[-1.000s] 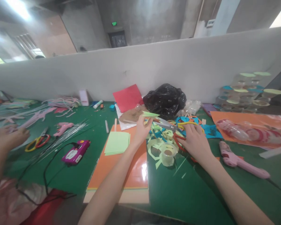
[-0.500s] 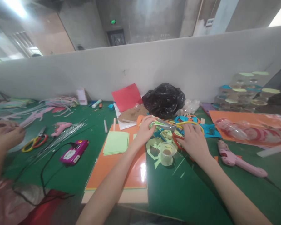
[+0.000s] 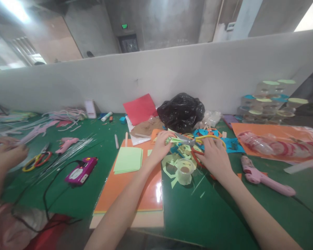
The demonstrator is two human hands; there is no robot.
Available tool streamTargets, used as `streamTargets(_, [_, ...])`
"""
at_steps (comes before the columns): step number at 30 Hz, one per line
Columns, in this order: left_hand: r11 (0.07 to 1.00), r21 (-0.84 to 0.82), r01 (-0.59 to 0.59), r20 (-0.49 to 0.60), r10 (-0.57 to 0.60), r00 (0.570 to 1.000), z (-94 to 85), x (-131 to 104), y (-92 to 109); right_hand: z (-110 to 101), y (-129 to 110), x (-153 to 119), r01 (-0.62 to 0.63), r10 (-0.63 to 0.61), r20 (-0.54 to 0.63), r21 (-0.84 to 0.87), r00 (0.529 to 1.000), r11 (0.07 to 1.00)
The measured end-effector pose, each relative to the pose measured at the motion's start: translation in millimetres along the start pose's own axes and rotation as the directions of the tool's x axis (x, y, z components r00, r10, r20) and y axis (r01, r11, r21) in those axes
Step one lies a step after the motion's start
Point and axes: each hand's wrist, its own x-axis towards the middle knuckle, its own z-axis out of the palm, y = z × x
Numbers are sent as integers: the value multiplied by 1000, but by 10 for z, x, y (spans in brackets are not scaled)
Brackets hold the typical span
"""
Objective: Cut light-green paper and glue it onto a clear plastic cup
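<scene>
My right hand (image 3: 216,152) is closed around the scissors (image 3: 198,141), which have one yellow and one orange handle loop. Their blades point left, toward my left hand (image 3: 163,142). Between the fingers of that left hand is a small piece of light green paper (image 3: 172,140), lying at the blades; how far they are apart is hard to make out. Just below the hands a clear plastic cup (image 3: 184,172) stands among light green paper scraps (image 3: 169,165). A stack of light green paper (image 3: 128,159) rests on orange sheets (image 3: 135,191) beneath my left forearm.
A pink glue gun (image 3: 263,177) lies right of my right hand. Behind the scraps sits a black plastic bag (image 3: 181,111). A purple device (image 3: 81,171) with a black cable lies left. Another person's hand (image 3: 7,152) works at the far left, near other scissors (image 3: 39,159). Cups stand stacked (image 3: 270,104) back right.
The view has shifted slightly. Both hands stay in nearly the same place, with the scissors and light green paper still held.
</scene>
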Motion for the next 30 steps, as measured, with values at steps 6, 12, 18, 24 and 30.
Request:
streamTargets(6, [997, -58, 55, -13, -56, 998, 0, -2, 16, -1, 4, 2, -7, 7, 6, 43, 1000, 999])
streamTargets(12, [964, -198, 176, -146, -207, 967, 23, 23, -28, 24, 15, 5, -67, 66, 9, 169, 998, 983])
streamTargets(18, [897, -369, 242, -293, -359, 886, -38, 74, -30, 40, 9, 42, -222, 202, 96, 516, 975, 827])
streamTargets(24, [848, -446, 288, -277, -437, 856, 10, 75, -38, -38, -83, 42, -410, 209, 364, 659, 908, 631])
streamTargets(30, [840, -445, 310, -207, -433, 877, 77, 29, 13, -68, -132, 52, -514, 180, 499, 686, 847, 516])
